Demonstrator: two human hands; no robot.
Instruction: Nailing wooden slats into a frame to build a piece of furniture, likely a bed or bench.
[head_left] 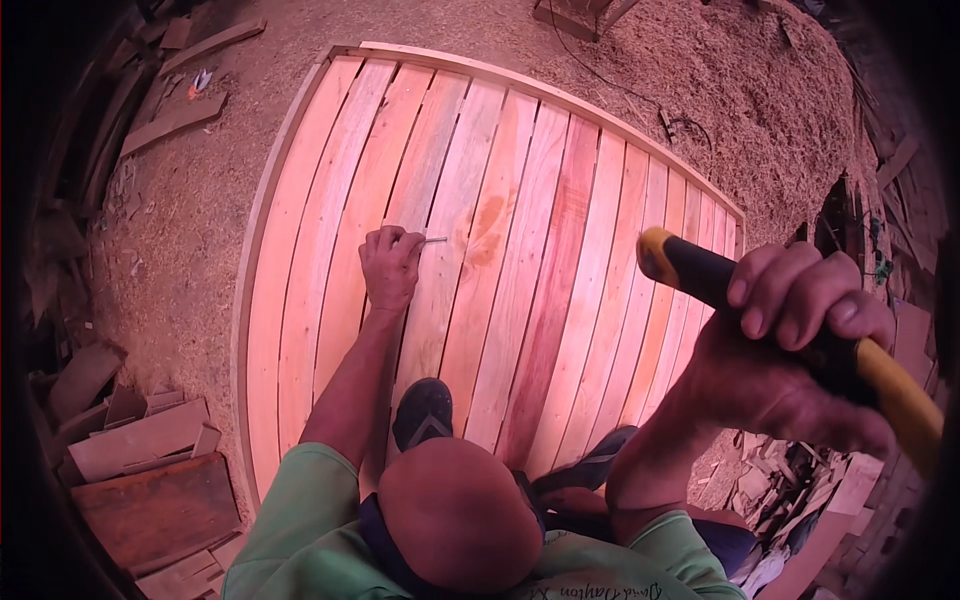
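My left hand (pixel 390 265) is closed low over the pale wooden slatted panel (pixel 340 200), pinching a thin metal nail (pixel 436 240) that lies roughly sideways between my fingertips. At the right, my right hand (pixel 770 340) is raised close to the camera, wrapped round the black and yellow handle of a tool (pixel 680 260), likely a hammer; its far end is out of sight. My sandalled foot (pixel 422 410) rests on the slats, beneath my bent knee (pixel 460 510).
Sawdust covers the ground (pixel 180 280), with a heap of shavings (pixel 780 110) at upper right and a black cable (pixel 610 75). Loose planks (pixel 170 130) lie at left, board offcuts (pixel 140 440) at lower left, and more scrap wood (pixel 760 480) at lower right.
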